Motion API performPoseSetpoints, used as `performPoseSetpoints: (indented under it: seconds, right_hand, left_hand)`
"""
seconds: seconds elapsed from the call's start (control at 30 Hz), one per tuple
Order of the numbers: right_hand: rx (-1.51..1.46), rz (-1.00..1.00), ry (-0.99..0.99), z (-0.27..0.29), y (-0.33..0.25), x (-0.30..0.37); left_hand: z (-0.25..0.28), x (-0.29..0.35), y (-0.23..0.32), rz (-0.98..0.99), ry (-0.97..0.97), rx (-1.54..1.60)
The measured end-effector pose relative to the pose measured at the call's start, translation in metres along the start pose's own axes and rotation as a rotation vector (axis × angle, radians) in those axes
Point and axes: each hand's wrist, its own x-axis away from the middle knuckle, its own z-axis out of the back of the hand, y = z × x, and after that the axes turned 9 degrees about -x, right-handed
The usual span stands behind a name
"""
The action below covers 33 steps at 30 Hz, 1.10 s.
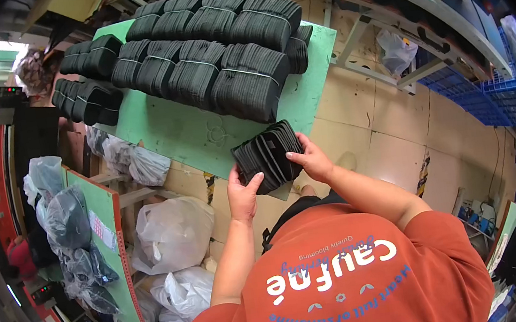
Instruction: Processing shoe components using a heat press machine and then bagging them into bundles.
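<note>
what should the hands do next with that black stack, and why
Probably square the loose stack of black pieces and lay it on the green table beside the banded bundles. Both the left hand and right hand grip it at the table's near edge, its pieces are fanned unevenly, and no band shows around it.

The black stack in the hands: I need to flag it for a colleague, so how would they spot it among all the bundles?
Find the green table loaded with tied black bundles. At its near edge, the left hand and right hand grip one loose stack. Unlike its neighbours, it is untied, fanned and smaller.
</note>
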Motion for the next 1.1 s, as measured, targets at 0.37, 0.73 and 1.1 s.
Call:
performPoseSetpoints:
  seconds: [0.37, 0.73, 1.1]
  right_hand:
    - [0.171, 0.073, 0.039, -0.011, -0.005, 0.012]
    - [0.014, 0.011, 0.011, -0.021, -0.001, 0.013]
    - [0.370, 0.041, 0.183, -0.045, 0.025, 0.008]
  left_hand:
    - [-0.019, 0.013, 0.008, -0.127, -0.002, -0.202]
    - [-0.018, 0.022, 0.018, -0.124, -0.011, -0.138]
    - [-0.010, 0.022, 0.025, -0.048, 0.204, -0.938]
